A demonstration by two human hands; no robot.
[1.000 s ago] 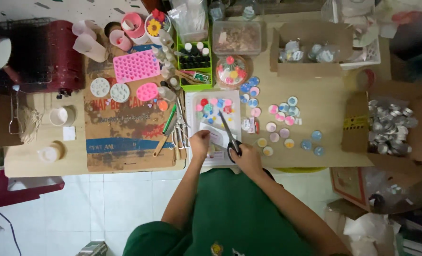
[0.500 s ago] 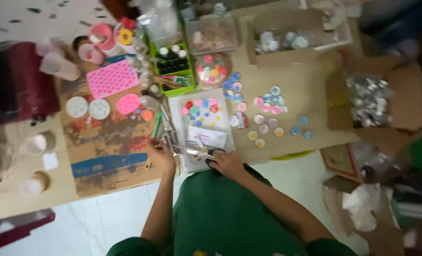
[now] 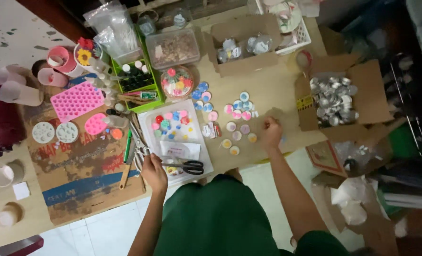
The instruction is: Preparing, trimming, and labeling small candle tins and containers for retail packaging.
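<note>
The left hand (image 3: 153,171) now rests at the near edge of the white tray (image 3: 147,121), just beside the black-handled scissors (image 3: 188,166) that lie flat on the tray; its fingers are curled, but I cannot tell if they grip anything. One second before, the right hand was on these scissors at the tray; it has let them go and moved away to the right. The right hand (image 3: 270,132) is now closed into a loose fist on the bare tabletop (image 3: 277,90), near the scattered round colourful pieces (image 3: 237,116) and not far from the open cardboard box of silver metal discs (image 3: 333,99). Whether it pinches something small I cannot see. So the cutting seems to be paused, and I judge the work has turned from the tray toward the small round pieces on the right. On the tray there are also small coloured shapes (image 3: 170,124) and a paper sheet (image 3: 181,150). To the left lie a pink silicone mould (image 3: 76,100), two white round moulds (image 3: 54,132) and a green-handled tool (image 3: 127,146) on a worn cardboard sheet (image 3: 78,175).
</note>
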